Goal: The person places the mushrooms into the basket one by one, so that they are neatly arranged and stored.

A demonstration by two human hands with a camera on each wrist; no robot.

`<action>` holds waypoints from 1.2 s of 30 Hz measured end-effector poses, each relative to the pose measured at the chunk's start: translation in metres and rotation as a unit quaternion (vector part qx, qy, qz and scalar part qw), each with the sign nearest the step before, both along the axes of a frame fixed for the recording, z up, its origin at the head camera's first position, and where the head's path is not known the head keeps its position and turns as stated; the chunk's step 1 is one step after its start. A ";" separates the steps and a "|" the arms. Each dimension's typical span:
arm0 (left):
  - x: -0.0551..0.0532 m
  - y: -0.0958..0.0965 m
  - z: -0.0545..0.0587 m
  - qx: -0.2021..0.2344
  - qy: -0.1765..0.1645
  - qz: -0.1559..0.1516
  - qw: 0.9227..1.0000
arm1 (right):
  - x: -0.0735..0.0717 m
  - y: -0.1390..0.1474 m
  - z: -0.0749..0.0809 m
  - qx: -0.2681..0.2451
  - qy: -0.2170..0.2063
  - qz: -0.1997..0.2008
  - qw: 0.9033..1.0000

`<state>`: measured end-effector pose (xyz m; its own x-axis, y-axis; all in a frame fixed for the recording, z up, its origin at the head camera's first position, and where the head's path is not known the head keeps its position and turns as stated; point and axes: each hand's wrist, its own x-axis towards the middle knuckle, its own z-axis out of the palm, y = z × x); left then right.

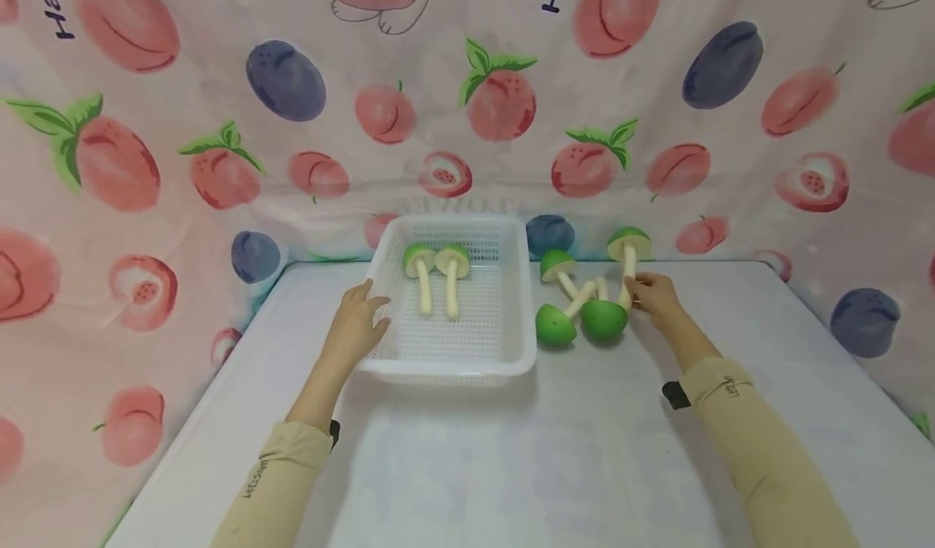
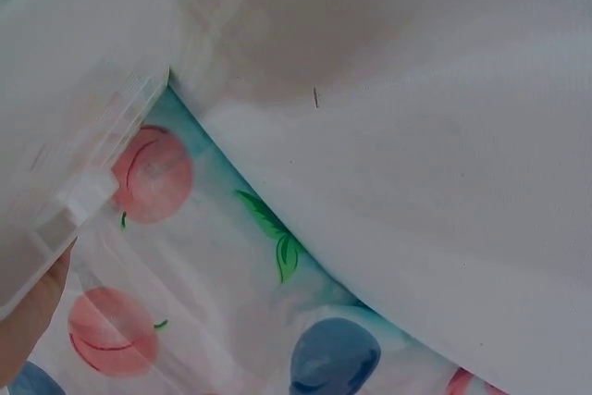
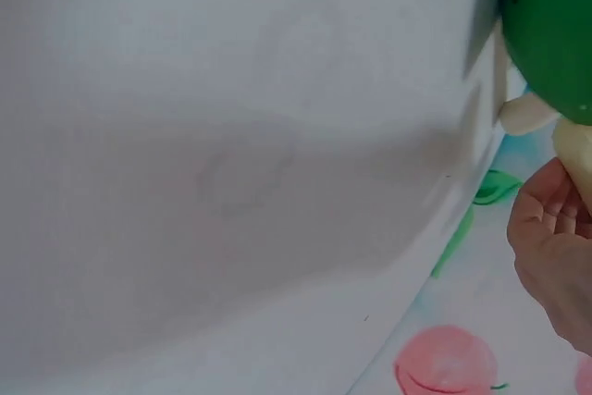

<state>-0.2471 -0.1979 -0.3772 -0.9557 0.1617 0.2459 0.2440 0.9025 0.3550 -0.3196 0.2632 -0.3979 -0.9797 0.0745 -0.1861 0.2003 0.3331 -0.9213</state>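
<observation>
My right hand [image 1: 655, 295] pinches the pale stem of a green-capped toy mushroom [image 1: 630, 257], its cap pointing to the back wall. Beside it on the table lie three similar mushrooms in a loose pile: one with its cap [image 1: 557, 325] near the basket, another cap [image 1: 604, 321] by my right fingers, a third [image 1: 558, 265] behind. In the right wrist view a green cap [image 3: 560, 34] looms close to the hand [image 3: 555, 256]. My left hand [image 1: 354, 325] grips the left rim of a white plastic basket [image 1: 445, 368]. Two mushrooms [image 1: 425, 280] [image 1: 453, 282] lie side by side inside it.
The white table [image 1: 570, 450] ends at the back against a fruit-printed cloth [image 1: 438, 110]. This cloth also hangs along both sides. The basket's right wall stands close to the mushroom pile.
</observation>
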 end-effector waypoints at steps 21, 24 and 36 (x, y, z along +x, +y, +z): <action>-0.004 0.002 -0.002 0.003 0.004 -0.001 1.000 | 0.025 -0.020 0.032 -0.013 0.114 0.025 0.993; -0.005 0.002 -0.003 0.005 0.000 0.001 1.000 | 0.026 -0.026 0.039 -0.004 0.101 0.038 0.994; -0.001 0.000 -0.001 -0.001 -0.007 0.007 1.000 | 0.028 -0.055 0.053 -0.006 0.055 0.104 0.993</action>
